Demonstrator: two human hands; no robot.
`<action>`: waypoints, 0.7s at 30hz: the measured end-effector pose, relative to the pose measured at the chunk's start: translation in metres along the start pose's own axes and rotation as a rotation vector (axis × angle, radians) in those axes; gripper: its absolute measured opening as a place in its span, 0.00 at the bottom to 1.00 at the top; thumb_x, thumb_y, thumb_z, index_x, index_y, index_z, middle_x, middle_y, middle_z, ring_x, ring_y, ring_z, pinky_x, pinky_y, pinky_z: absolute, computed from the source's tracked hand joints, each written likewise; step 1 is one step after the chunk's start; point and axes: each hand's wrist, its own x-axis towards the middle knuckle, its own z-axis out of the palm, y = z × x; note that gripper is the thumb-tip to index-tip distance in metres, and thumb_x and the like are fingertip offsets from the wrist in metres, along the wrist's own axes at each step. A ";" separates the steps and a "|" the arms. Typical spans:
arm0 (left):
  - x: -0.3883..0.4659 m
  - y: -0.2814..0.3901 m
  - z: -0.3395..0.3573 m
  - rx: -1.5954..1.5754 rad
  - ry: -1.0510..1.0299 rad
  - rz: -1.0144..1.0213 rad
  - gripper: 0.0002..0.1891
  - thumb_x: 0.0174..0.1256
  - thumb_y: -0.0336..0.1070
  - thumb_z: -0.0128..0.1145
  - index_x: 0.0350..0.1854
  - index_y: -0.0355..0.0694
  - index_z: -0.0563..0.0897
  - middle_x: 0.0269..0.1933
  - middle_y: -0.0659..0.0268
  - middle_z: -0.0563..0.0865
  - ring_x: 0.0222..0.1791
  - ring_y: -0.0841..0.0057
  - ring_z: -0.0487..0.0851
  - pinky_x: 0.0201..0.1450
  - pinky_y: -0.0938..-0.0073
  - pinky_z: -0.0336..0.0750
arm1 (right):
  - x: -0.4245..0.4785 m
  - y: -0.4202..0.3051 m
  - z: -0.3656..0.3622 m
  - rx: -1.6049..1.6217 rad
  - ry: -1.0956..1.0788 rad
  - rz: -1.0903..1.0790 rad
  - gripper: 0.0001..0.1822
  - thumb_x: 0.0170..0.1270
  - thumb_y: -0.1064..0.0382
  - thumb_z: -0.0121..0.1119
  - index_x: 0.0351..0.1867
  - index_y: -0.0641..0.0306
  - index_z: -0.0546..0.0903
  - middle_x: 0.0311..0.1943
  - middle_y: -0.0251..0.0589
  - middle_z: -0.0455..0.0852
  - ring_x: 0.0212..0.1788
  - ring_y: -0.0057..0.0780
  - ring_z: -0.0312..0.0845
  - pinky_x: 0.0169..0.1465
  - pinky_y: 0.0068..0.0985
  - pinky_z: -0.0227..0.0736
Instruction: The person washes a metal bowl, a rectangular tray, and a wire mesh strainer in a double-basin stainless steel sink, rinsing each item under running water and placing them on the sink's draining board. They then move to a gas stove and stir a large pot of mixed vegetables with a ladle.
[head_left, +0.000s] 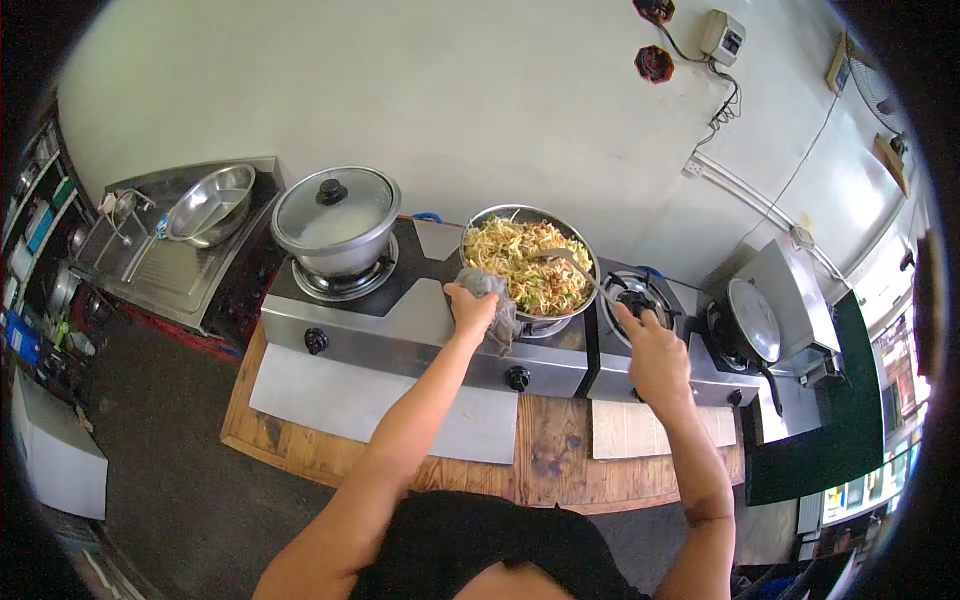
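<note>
A wide metal pan full of stir-fried noodles with shredded vegetables stands on a burner of the gas stove. My left hand grips a grey cloth against the pan's near left rim. In my right hand is the handle of a metal cooking spatula, whose blade rests on the noodles and partly hides them. Beneath the spatula handle is a bare burner, right of the pan.
A large pot with a glass lid sits on the left burner. On the right, a lidded black-handled frying pan stands by a metal shield. Left is a steel sink holding a metal basin. The stove rests on a wooden table.
</note>
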 end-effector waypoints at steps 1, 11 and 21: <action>-0.001 0.000 0.001 0.026 0.032 0.038 0.30 0.42 0.30 0.64 0.46 0.29 0.60 0.43 0.46 0.74 0.43 0.58 0.77 0.47 0.66 0.71 | 0.006 -0.008 0.004 -0.004 0.007 -0.004 0.26 0.54 0.72 0.50 0.58 0.53 0.69 0.37 0.44 0.78 0.28 0.40 0.82 0.29 0.32 0.78; -0.004 0.005 0.014 0.180 0.230 0.092 0.29 0.44 0.30 0.61 0.47 0.25 0.60 0.48 0.39 0.74 0.50 0.52 0.75 0.55 0.63 0.68 | 0.057 -0.038 0.046 -0.008 0.070 -0.001 0.23 0.57 0.68 0.49 0.56 0.58 0.71 0.36 0.45 0.77 0.27 0.37 0.82 0.29 0.28 0.78; 0.009 -0.015 -0.004 -0.014 0.070 0.000 0.28 0.43 0.29 0.63 0.45 0.30 0.62 0.43 0.46 0.76 0.45 0.59 0.78 0.47 0.64 0.71 | 0.047 0.009 0.006 0.132 0.022 0.002 0.21 0.59 0.65 0.48 0.56 0.46 0.74 0.33 0.50 0.79 0.36 0.47 0.80 0.38 0.40 0.76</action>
